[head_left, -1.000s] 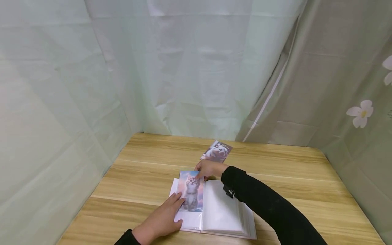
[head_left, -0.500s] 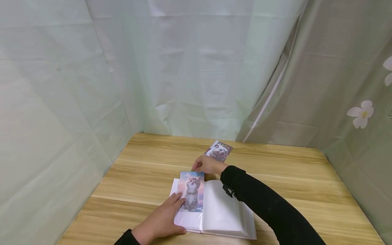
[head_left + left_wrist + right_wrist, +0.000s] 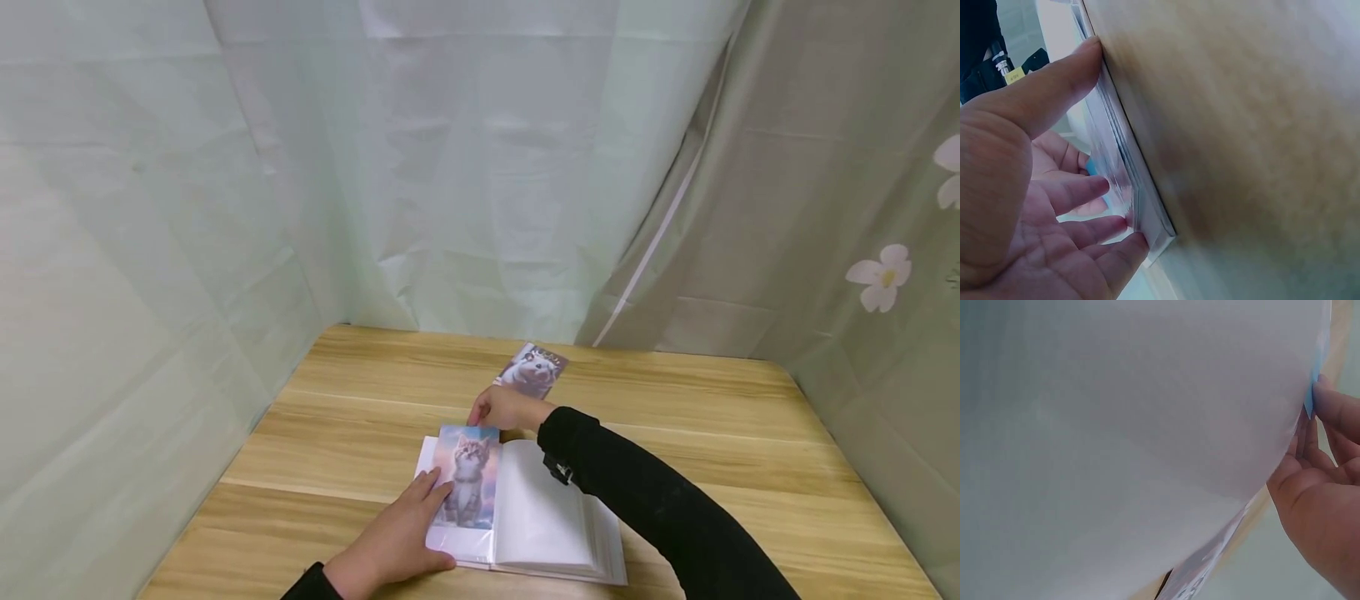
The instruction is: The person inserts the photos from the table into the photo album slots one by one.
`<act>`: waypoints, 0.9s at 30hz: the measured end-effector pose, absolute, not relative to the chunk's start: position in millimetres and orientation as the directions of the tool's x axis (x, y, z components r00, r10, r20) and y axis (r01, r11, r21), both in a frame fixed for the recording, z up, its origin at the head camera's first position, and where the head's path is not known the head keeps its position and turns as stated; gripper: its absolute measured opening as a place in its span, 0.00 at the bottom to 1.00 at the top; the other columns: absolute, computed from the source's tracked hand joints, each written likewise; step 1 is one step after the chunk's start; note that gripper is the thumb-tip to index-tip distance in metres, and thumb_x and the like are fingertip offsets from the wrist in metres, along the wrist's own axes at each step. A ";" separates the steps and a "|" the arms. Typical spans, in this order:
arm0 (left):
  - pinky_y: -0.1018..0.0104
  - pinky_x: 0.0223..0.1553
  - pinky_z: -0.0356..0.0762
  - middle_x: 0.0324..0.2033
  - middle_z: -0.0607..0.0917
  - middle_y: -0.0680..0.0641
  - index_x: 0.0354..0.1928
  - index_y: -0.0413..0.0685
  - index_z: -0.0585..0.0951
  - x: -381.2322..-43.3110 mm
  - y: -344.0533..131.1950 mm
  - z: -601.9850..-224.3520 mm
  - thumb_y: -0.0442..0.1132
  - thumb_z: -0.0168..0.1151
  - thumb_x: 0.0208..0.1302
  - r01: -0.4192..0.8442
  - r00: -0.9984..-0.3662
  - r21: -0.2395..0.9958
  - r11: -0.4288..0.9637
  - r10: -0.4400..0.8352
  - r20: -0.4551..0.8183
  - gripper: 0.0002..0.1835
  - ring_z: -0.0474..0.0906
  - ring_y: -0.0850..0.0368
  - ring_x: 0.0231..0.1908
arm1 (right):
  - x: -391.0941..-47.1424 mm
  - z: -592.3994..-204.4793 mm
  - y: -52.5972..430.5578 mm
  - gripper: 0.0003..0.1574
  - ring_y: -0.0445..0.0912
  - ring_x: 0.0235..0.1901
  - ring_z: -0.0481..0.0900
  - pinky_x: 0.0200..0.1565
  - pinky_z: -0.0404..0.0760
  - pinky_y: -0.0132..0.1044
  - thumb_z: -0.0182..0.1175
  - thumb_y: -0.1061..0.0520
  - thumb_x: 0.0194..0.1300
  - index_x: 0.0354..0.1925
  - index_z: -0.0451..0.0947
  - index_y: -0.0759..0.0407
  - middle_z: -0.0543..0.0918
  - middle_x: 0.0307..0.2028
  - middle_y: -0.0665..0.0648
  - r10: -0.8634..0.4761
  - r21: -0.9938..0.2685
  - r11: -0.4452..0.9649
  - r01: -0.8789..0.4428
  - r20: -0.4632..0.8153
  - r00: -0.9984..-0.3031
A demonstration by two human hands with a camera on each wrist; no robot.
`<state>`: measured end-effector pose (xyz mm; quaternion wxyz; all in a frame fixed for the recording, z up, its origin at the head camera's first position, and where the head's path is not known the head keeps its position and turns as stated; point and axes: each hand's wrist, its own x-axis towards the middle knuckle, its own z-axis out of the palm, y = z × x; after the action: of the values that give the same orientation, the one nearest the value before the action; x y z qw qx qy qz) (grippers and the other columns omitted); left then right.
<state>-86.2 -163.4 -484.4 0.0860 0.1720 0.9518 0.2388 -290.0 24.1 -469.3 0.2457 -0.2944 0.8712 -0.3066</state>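
A photo album (image 3: 547, 508) lies spread on the wooden table, pages white. A kitten photo (image 3: 468, 483) with a pink and blue background sits over its left page, partly under clear plastic, its top edge sticking out past the page. My right hand (image 3: 506, 408) pinches that top edge; in the right wrist view the thumb (image 3: 1335, 409) meets the photo's blue corner (image 3: 1311, 394). My left hand (image 3: 401, 529) rests at the album's left side, fairly straight fingertips on the page and photo. In the left wrist view its thumb (image 3: 1066, 81) touches the album's lower edge (image 3: 1125, 137).
Behind the right hand another photo (image 3: 534, 371), of a white furry animal with a crown, lies on the table (image 3: 712, 450). Pale curtains (image 3: 480, 167) hang along the table's back and sides. The right sleeve (image 3: 645, 492) crosses over the album's right part.
The kitten photo has slid slightly toward me, deeper along the left page. My right hand has shifted a little left along its top edge; the left thumb has moved down to the album's near edge.
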 end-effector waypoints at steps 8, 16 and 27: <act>0.38 0.63 0.68 0.72 0.62 0.31 0.68 0.35 0.70 -86.6 -164.0 -483.2 0.56 0.80 0.46 0.304 -0.924 0.489 0.818 0.377 -0.057 0.51 0.59 0.31 0.71 | -283.7 -463.5 22.8 0.10 0.42 0.37 0.78 0.40 0.80 0.34 0.63 0.69 0.64 0.36 0.86 0.56 0.84 0.35 0.49 -0.669 -0.692 0.643 -0.328 -0.299 -0.680; 0.39 0.63 0.69 0.71 0.63 0.30 0.68 0.35 0.70 -86.2 -164.5 -484.0 0.56 0.79 0.46 0.317 -0.922 0.482 0.817 0.384 -0.045 0.51 0.60 0.31 0.70 | -283.4 -465.2 20.5 0.10 0.42 0.36 0.78 0.39 0.79 0.33 0.63 0.71 0.63 0.37 0.85 0.58 0.84 0.35 0.49 -0.691 -0.685 0.647 -0.335 -0.341 -0.637; 0.38 0.63 0.68 0.71 0.62 0.30 0.68 0.36 0.71 -86.4 -166.1 -486.3 0.56 0.80 0.46 0.311 -0.923 0.487 0.816 0.382 -0.051 0.50 0.59 0.31 0.70 | -285.5 -470.1 18.0 0.11 0.40 0.35 0.76 0.39 0.77 0.31 0.62 0.72 0.62 0.36 0.85 0.58 0.84 0.35 0.48 -0.737 -0.709 0.604 -0.363 -0.323 -0.594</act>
<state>-86.4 -166.1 -486.3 0.0733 0.1824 0.9500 0.2425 -285.5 18.0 -470.1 0.3096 -0.3273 0.8404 -0.3014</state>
